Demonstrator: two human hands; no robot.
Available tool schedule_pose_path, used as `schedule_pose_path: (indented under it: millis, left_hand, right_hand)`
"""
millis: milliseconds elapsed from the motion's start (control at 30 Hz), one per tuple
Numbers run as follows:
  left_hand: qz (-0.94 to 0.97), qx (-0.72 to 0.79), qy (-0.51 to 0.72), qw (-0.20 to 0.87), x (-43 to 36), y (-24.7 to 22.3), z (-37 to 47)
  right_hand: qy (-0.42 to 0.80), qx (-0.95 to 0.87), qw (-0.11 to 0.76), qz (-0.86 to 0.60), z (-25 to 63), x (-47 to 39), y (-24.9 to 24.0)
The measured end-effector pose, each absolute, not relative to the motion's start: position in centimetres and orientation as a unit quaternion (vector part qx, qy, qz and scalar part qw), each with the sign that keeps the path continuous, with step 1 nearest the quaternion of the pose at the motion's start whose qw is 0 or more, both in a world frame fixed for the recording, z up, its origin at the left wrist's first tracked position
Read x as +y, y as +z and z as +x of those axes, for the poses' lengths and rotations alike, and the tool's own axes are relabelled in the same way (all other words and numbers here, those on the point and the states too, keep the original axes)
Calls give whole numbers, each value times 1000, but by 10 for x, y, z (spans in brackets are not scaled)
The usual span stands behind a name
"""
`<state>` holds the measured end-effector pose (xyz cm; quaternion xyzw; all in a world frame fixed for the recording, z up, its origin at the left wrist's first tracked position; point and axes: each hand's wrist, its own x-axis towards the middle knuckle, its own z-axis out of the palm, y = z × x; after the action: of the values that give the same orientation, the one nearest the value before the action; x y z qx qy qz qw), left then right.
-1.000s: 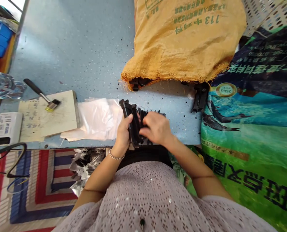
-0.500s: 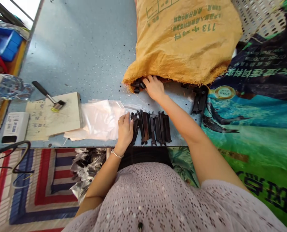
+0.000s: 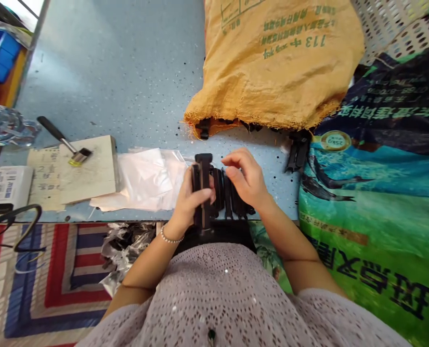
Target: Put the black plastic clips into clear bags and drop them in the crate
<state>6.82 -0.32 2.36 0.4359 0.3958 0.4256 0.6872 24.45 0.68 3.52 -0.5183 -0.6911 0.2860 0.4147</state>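
Observation:
My left hand is closed around black plastic parts, long and narrow with a wider end, held upright above the table's near edge. How many parts it grips is partly hidden by the fingers. To the right, my right hand hovers with its fingers curved and apart, holding nothing that I can see. Beneath and between the hands lies a row of similar black parts, side by side. More black pieces show at the mouth of the yellow woven sack.
Clear plastic bags lie left of the row. Beyond them are a brush on a pale board, a white box and a plastic bottle. A green-and-blue sack stands at the right.
My right hand has come back from the sack's mouth toward the row. My left hand, earlier resting beside the row, now holds black parts raised off the table.

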Motion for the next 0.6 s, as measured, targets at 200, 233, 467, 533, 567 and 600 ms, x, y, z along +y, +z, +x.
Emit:
schedule_pose_path:
  millis: [200,233,467,533,567,600]
  left_hand:
    - [270,309,352,841,4,26,63]
    - [260,314,367,836,5,25,64]
    - [251,356,492,753,18,14,60]
    - [302,387,475,731,20,7,48]
    - [341,414,468,702,20,3,39]
    - [385,448,462,661,20,-3,30]
  right_hand:
    - [165,-765,325,-531,228,45,10]
    - [178,-748,309,-559,225,47,10]
    - [225,-825,252,-452,212,-9,19]
    - [230,-849,214,-426,212,-25,13]
    - [232,-844,201,-440,216,-29,9]
    - [229,-835,193,-461,222,-31,4]
